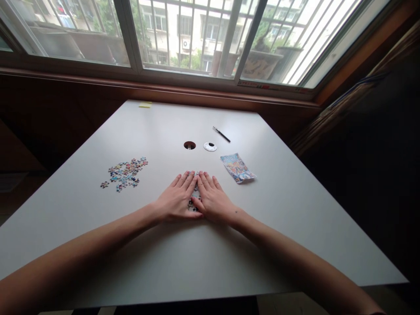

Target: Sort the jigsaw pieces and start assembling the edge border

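Note:
Both hands lie flat, side by side, over a small group of jigsaw puzzle pieces (193,204) near the middle of the white table. My left hand (179,197) has its fingers stretched forward, palm down. Angled against it, my right hand (212,197) also rests palm down with fingers extended, its thumb reaching toward the left hand. Some pieces show in the gap between the hands; the rest beneath the palms are hidden. A larger loose pile of puzzle pieces (126,173) is spread out to the left.
A colourful printed sheet or packet (238,168) lies to the right. Behind it are a black pen (222,134), a round cable-hole cover (210,147) and an uncovered hole (189,145). Yellow tape (145,105) marks the far edge of the table (157,262), below a barred window (187,39).

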`<state>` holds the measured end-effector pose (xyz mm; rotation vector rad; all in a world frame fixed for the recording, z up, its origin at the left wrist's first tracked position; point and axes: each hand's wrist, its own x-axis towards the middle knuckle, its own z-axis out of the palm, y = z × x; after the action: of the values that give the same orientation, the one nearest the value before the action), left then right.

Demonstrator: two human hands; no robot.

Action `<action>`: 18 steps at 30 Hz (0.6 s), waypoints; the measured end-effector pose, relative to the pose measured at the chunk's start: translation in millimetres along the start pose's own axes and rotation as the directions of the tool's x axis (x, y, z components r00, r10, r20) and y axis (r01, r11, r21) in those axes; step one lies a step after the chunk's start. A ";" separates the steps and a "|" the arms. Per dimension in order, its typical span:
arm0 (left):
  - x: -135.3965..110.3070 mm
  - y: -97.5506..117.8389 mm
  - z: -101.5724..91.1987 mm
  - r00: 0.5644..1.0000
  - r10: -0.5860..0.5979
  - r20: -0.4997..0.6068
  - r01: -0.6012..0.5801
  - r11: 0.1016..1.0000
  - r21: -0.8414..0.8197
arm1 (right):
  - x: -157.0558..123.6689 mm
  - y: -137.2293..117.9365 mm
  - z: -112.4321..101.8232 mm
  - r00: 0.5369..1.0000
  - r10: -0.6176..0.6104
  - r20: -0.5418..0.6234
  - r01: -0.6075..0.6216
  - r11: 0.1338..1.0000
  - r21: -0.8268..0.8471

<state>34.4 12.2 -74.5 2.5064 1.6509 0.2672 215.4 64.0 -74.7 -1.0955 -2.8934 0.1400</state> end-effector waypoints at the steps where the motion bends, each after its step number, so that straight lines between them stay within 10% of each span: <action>1: -5.7 -2.3 -1.0 1.000 0.005 0.002 -0.005 1.000 -0.009 | -0.3 -5.7 1.0 1.000 -0.004 -0.011 0.004 1.000 0.008; 10: -30.4 -36.7 -12.6 0.996 -0.079 0.029 0.084 0.964 -0.251 | -3.1 -2.5 -4.9 0.998 -0.059 -0.035 0.067 0.958 0.280; 18: -46.7 -37.5 -15.4 0.998 -0.019 -0.062 0.015 0.999 -0.049 | -15.8 35.9 -8.7 0.976 -0.071 -0.207 0.182 0.790 0.586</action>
<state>-20.6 -15.7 -70.7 2.4715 1.6664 0.3826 251.5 80.9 -69.7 -0.7399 -2.4567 0.8481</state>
